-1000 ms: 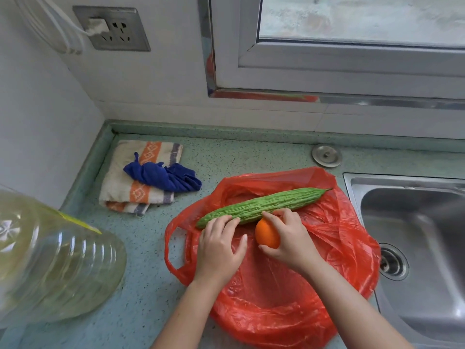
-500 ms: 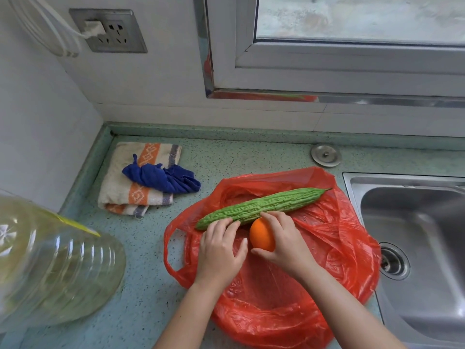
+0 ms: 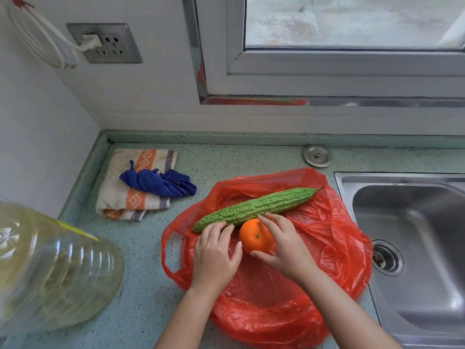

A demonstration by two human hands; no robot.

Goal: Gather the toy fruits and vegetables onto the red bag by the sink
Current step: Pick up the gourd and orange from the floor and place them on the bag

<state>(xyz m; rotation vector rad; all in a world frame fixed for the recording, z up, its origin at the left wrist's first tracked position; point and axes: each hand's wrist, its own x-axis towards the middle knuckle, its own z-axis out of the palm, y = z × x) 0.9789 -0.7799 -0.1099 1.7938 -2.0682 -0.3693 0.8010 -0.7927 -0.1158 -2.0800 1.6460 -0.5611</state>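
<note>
**Red bag** [image 3: 327, 235]: thin plastic, crumpled, spread on the speckled green counter [image 3: 141, 273], centre to lower right of frame. Right edge just beside the steel sink [image 3: 352, 187]. One handle loop open toward the left.

**Bitter gourd** [image 3: 254, 209]: long, green, warty. Laid diagonally across the upper part of the bag, blunt end lower left, stem tip upper right.

**Orange** [image 3: 254, 239]: small, round, green stem dot facing up. Over the bag at frame centre, against the gourd's near side (resting on the plastic or slightly lifted: cannot tell).

**Left hand** [image 3: 216, 258]: forearm entering from the bottom edge, angled up and right. Palm down, fingers loosely extended and close together, tips resting on the gourd's lower-left end. Thumb splayed toward the orange, just short of it. Nothing gripped.

**Right hand** [image 3: 286, 250]: forearm entering from the lower right, wrist turned inward. Fingers curved over the top and right flank of the orange, thumb tucked at its lower edge. Fruit held between thumb and fingers.

**Surroundings**
- Folded striped towel [image 3: 120, 195], left of the bag, with a blue cloth [image 3: 158, 182] bunched on top.
- Large clear bottle [image 3: 50, 268], blurred, filling the lower left edge.
- Round metal cap [image 3: 317, 156] on the counter above the bag.
- Wall socket [image 3: 105, 44], upper left, with a white plug and looped cable.
- Window frame [image 3: 327, 66] across the upper right.
</note>
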